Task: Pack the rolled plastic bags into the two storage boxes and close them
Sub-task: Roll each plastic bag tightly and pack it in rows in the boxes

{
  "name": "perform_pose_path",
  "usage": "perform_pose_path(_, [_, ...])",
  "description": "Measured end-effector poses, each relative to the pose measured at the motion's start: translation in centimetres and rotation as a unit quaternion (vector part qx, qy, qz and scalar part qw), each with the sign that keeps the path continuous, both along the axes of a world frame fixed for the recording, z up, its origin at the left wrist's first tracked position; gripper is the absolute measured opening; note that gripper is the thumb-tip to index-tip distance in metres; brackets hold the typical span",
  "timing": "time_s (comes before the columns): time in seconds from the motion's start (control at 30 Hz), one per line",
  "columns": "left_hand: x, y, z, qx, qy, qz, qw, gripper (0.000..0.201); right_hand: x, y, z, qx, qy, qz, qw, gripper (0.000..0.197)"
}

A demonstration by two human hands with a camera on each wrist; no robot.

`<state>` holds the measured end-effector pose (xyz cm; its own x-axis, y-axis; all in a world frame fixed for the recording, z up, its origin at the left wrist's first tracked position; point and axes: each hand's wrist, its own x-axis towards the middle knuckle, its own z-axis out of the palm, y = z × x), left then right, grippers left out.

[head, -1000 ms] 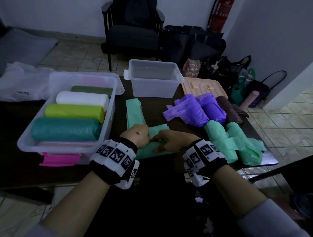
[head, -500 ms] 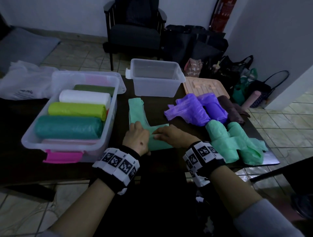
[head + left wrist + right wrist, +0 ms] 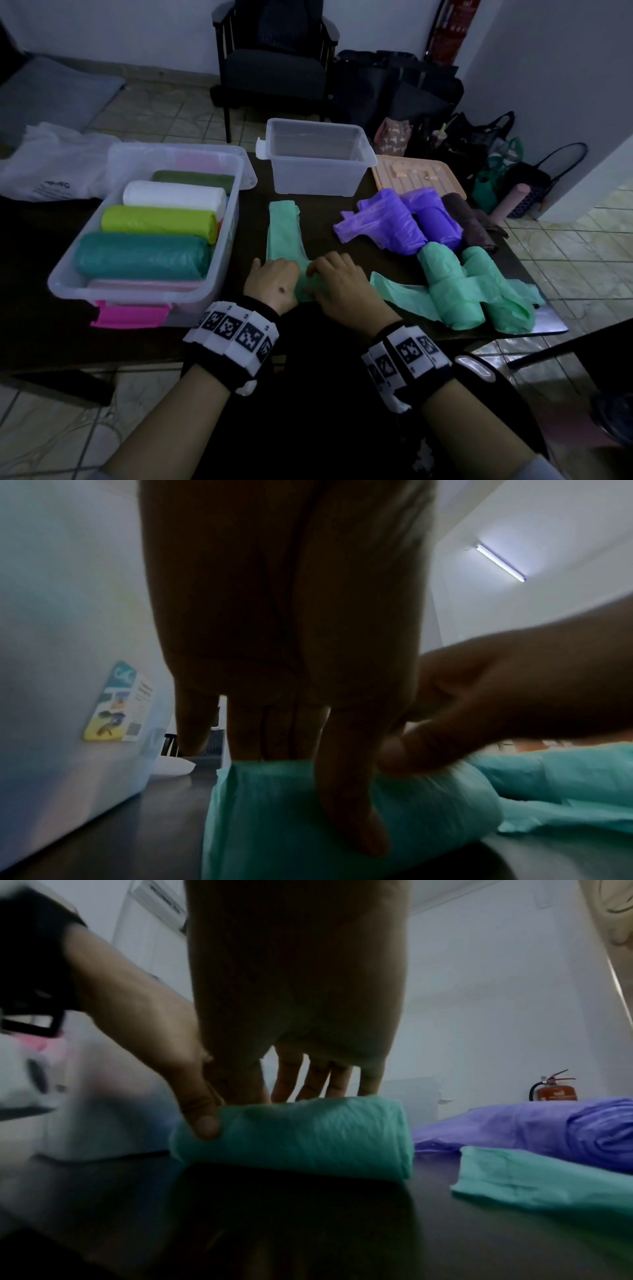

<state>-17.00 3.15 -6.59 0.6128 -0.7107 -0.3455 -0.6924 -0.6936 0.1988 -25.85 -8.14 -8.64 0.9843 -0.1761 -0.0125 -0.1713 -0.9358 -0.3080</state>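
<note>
Clear plastic, the large storage box (image 3: 219, 267) at my far left carries teal, lime, white and dark green rolls, and just right of it my left hand (image 3: 270, 284) curls over the near end of the mint green bag (image 3: 284, 233), thumb pinching the rolled part against the dark surface (image 3: 325, 222). My right hand (image 3: 339, 284) meets it there, fingers draped over the same roll, gripping it as far as the dim wrist view lets me judge. Farther right stand the empty small box (image 3: 317, 173), purple bags (image 3: 394, 222) and two mint rolls (image 3: 455, 287).
</note>
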Motion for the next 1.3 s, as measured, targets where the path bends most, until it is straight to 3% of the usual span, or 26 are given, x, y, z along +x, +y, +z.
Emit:
perform_pose_path(0.1, [0.7,0.0,0.0,0.022,0.054,0.004,0.998,0.035,-1.0,0.2,-0.9,0.006,0.007,0.020,1.000,0.060])
perform_pose_path(0.23, [1.3,0.0,-0.3,0.029,0.096,0.001,0.995,0.037,-0.6,0.2,-1.0,0.009,-0.009,0.001,1.000,0.059])
perform_pose_path(0.43, [0.2,0.6,-1.1,0.000,0.011,-0.012,1.000,0.089,0.4,0.0,0.3,0.012,0.078,-0.012,0.997,0.059])
perform_pose_path(0.57, [-0.6,1.3,-1.1,-0.112,-0.028,0.008,0.993,0.063,0.8,-0.4,0.8,0.061,0.144,-0.019,0.988,0.057])
perform_pose_path(0.67, [-0.4,1.5,-1.0,-0.134,-0.012,0.001,0.991,0.048,0.9,-0.8,1.1,0.105,0.179,-0.025,0.978,0.055])
perform_pose_path(0.93, [0.5,1.7,0.3,-0.115,0.087,-0.006,0.990,0.053,1.3,-1.6,2.0,0.118,0.255,-0.034,0.959,0.050])
perform_pose_path(1.03, [0.8,1.5,0.2,-0.109,0.103,0.007,0.989,0.052,0.8,-1.2,1.6,0.096,0.185,-0.047,0.977,0.052])
perform_pose_path(1.17, [1.0,1.1,-0.3,-0.127,0.152,0.058,0.978,0.045,-0.5,0.2,1.0,0.022,0.027,-0.022,0.999,0.034])
perform_pose_path(1.3, [1.0,0.4,-0.7,-0.133,0.148,0.074,0.977,0.043,-0.7,1.5,0.0,-0.018,-0.030,-0.006,0.999,0.034])
